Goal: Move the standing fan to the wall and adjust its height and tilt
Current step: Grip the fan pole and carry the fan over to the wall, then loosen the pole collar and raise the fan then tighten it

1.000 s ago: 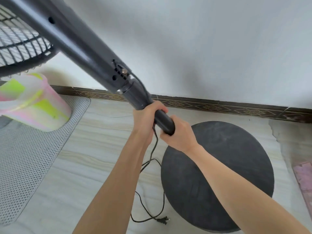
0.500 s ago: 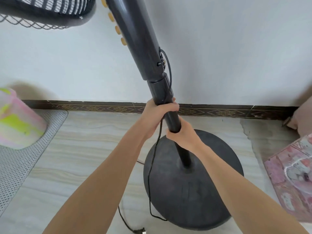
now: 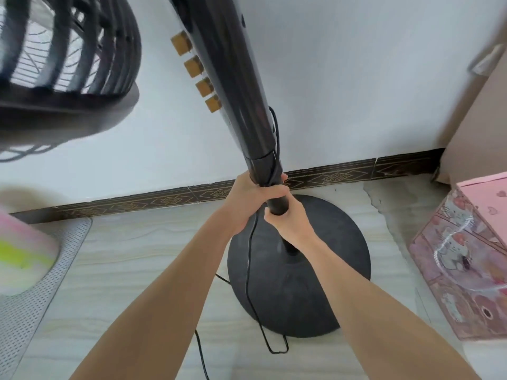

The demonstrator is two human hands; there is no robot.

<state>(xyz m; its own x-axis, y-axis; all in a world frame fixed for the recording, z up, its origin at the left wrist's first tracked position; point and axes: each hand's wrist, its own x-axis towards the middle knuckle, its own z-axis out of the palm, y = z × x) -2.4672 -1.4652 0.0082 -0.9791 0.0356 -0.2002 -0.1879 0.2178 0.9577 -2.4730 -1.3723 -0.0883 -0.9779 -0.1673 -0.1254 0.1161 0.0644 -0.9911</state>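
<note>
A black standing fan stands close to the white wall (image 3: 343,78). Its round base (image 3: 315,283) rests on the floor and its pole (image 3: 241,86) rises toward me, carrying several tan buttons (image 3: 197,75). The fan's grille (image 3: 63,50) fills the upper left, blurred. My left hand (image 3: 252,198) is wrapped around the pole just under the thick housing. My right hand (image 3: 288,218) grips the thinner pole right below it. The power cord (image 3: 249,256) hangs from the pole down across the base onto the floor.
A pink printed box (image 3: 466,270) sits on the floor right of the base, with a brown panel (image 3: 480,119) behind it. A perforated grey mat (image 3: 35,292) and a pink-and-yellow container (image 3: 19,250) lie at the left. A dark patterned skirting (image 3: 164,200) lines the wall.
The fan has gone from strongly tilted to nearly upright, with its base flat on the floor near the wall. Both hands kept their hold on the pole. The view has shifted right.
</note>
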